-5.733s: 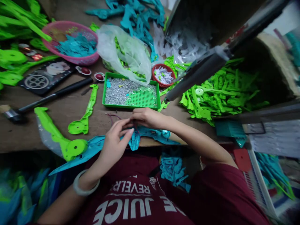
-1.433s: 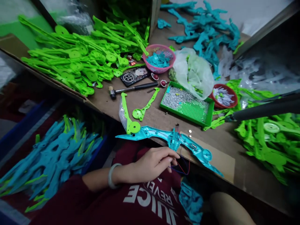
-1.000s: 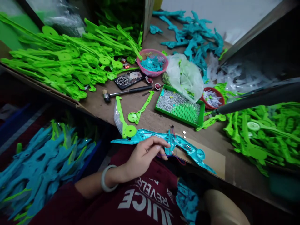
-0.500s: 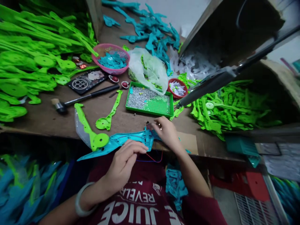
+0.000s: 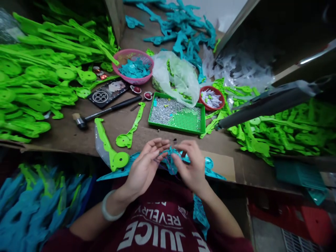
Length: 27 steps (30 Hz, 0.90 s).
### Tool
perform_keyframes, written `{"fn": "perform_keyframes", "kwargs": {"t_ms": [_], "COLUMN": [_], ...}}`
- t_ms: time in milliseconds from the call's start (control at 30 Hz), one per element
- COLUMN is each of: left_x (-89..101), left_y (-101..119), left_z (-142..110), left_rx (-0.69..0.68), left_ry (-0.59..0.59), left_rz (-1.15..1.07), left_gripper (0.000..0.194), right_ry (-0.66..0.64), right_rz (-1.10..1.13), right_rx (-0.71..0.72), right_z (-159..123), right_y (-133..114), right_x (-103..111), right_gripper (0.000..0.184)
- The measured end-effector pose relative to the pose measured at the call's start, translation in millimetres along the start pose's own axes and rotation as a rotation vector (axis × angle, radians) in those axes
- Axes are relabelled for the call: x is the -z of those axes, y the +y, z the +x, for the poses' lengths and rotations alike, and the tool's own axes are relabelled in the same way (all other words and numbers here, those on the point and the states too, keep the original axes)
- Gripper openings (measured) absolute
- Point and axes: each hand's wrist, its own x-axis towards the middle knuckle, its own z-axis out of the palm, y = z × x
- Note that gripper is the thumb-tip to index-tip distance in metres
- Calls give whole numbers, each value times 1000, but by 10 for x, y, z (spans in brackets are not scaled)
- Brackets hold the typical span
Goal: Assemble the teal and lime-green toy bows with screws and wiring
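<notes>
A teal plastic shell half (image 5: 119,172) lies along the table's front edge, its middle partly hidden by my hands. Thin red and blue wires (image 5: 166,157) run over its middle. My left hand (image 5: 145,166) is over the shell's left part, fingers curled and the fingertips pinched at the wires. Across from it, my right hand (image 5: 191,163) bends its fingers and thumb together at the shell's middle; what lies between those fingertips is too small to make out. A lime-green arm piece (image 5: 111,150) with a round disc overlaps the shell's left end.
Behind the hands stands a green tray (image 5: 177,128) of small metal screws. A hammer (image 5: 106,112), phone (image 5: 107,91) and pink basket (image 5: 133,82) are at the left. A dark power screwdriver (image 5: 262,103) hangs at the right. Lime-green parts (image 5: 39,77) are heaped at both sides.
My left hand has risen from the shell to the wires, and its fingers have curled. My right hand has come in to the shell's middle. The loop of wire below the edge is pulled up.
</notes>
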Motion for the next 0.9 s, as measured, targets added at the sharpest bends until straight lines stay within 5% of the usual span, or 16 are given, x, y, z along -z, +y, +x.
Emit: {"fn": "perform_keyframes", "kwargs": {"t_ms": [100,233,400,633,900], "left_x": [-78,-90,-29,-27,44], "left_y": [16,-26,-119,-86,107], "left_z": [21,13,4,7,-189], "left_rx": [41,59,-152,-614,-462], "left_ry": [-81,-197,-188,-64,-130], "left_rz": [26,118,398,874,1010], "left_gripper": [33,39,34,11,9], "right_ry": [-65,94,214,190,100], "right_rz": [126,352,401,242,286], "right_rx": [42,-164,-380,-200,103], "right_z": [-91,-117,-134,-198,-367], "right_y": [-214,-157,-50,-95,-95], "right_x": [-22,-32,51,51,155], "right_gripper": [23,13,8,10,27]}}
